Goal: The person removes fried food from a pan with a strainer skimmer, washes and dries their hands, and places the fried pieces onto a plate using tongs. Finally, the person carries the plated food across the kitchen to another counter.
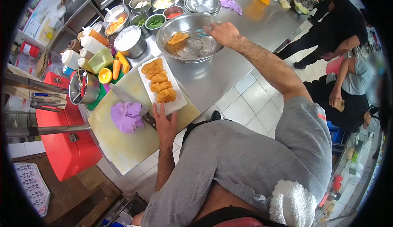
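My right hand (225,33) is closed round blue-handled tongs (201,33) over a perforated metal colander (166,51). At the far end of the tongs is a golden fried piece (178,38), inside the colander; I cannot tell whether the tongs grip it. My left hand (166,124) has its fingers spread at the near edge of a white rectangular plate (176,103), touching it. Several fried pieces (159,77) lie in a row on that plate. Beside this hand, a knife (149,119) rests on the cutting board (108,139) next to a crumpled purple cloth (126,116).
Metal bowls of chopped food (156,21), stacked bowls (202,2) and a white-filled container (130,40) stand behind. Squeeze bottles (92,45), a cut orange (105,75) and a utensil pot (84,88) are left. Other people (344,26) stand at right.
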The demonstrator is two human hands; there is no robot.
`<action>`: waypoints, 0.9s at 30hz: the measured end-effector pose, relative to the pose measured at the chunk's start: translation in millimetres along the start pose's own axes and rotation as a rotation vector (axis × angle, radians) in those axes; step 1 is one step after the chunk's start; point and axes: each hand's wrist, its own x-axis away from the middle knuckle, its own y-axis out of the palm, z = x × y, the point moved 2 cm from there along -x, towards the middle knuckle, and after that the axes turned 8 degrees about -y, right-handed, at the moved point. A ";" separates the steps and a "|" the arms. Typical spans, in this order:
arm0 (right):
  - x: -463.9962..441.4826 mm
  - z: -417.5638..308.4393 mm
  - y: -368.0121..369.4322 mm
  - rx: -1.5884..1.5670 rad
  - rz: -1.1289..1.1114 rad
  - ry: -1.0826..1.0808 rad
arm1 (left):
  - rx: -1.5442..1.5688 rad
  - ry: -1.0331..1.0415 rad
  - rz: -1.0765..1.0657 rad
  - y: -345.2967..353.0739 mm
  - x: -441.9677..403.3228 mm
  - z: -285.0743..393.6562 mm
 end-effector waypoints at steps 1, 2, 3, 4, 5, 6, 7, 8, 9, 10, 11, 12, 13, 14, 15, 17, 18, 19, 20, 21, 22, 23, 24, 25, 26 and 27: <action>-0.4 -1.7 3.1 0.010 -0.040 -0.016 | 0.000 -0.004 0.000 -0.3 0.2 0.2; -0.6 -3.0 4.2 0.009 -0.041 -0.019 | 0.007 -0.027 -0.016 -0.4 0.0 0.8; -0.9 -4.4 5.0 0.005 -0.038 -0.028 | 0.015 -0.050 -0.032 -0.5 -0.2 1.2; -1.2 -6.0 5.5 0.001 -0.034 -0.037 | 0.014 -0.053 -0.031 -0.9 0.0 1.4; -1.1 -6.6 3.1 -0.001 -0.034 -0.040 | 0.010 -0.040 -0.025 -1.2 0.4 1.8; -0.7 -5.1 0.3 -0.012 -0.063 -0.027 | 0.007 -0.027 -0.018 -1.3 0.4 2.5; 0.1 -4.1 -2.7 -0.025 -0.093 -0.015 | 0.008 -0.031 -0.017 -1.5 0.2 2.8; 1.8 -3.7 -5.7 -0.027 -0.095 -0.021 | 0.005 -0.026 -0.021 -1.6 0.1 3.1; 4.6 -2.8 -8.2 -0.035 -0.085 0.005 | 0.001 -0.022 -0.025 -1.5 0.2 2.7; 7.7 -2.4 -9.4 -0.044 -0.077 0.027 | 0.002 -0.035 -0.024 -1.0 0.3 1.6; 11.0 -2.5 -8.6 -0.049 -0.081 0.012 | 0.001 -0.031 -0.028 -0.3 -0.1 0.8; 14.3 -1.0 -8.6 -0.025 -0.025 0.016 | 0.001 -0.028 -0.029 0.2 -0.8 0.2; 16.6 0.6 -9.8 -0.002 0.033 0.019 | 0.002 -0.045 -0.023 0.1 -1.3 0.6; 19.8 0.0 -13.6 -0.008 0.032 0.000 | 0.013 -0.046 -0.027 -0.7 -0.8 1.9; 25.9 -1.2 -21.9 0.003 0.067 0.036 | 0.022 -0.045 -0.032 -1.5 -0.4 1.9; 40.2 -5.2 -37.6 0.006 0.100 0.061 | 0.021 -0.053 -0.029 -1.9 -0.6 -0.2; 48.4 -7.1 -47.2 0.012 0.154 0.057 | 0.024 -0.043 -0.028 -1.5 -1.2 -0.3; 56.5 -10.3 -57.3 0.019 0.207 0.053 | 0.025 -0.053 -0.026 -1.3 -1.2 -1.3; 64.6 -15.1 -67.5 0.018 0.206 0.044 | 0.026 -0.048 -0.012 -1.5 -1.2 -2.1; 74.0 -21.3 -80.2 0.025 0.317 -0.002 | 0.028 -0.041 0.003 -1.5 -1.6 -2.3; 83.7 -28.4 -91.7 0.030 0.428 -0.047 | 0.030 -0.049 0.006 -2.6 -1.7 -0.5; 91.4 -36.6 -101.1 0.029 0.428 -0.055 | 0.129 -0.075 0.030 -5.7 -2.2 2.4; 98.1 -46.8 -110.1 0.012 0.415 -0.081 | 0.227 -0.100 0.054 -7.2 -2.7 3.4; 104.3 -57.0 -115.7 -0.004 0.401 -0.104 | 0.229 -0.104 0.054 -4.8 -4.4 -4.0; 110.6 -67.0 -116.7 -0.006 0.399 -0.105 | 0.301 -0.163 0.052 -1.1 -7.0 -18.7; 116.2 -78.1 -114.3 -0.029 0.346 -0.140 | 0.372 -0.220 0.049 -1.3 -8.5 -24.4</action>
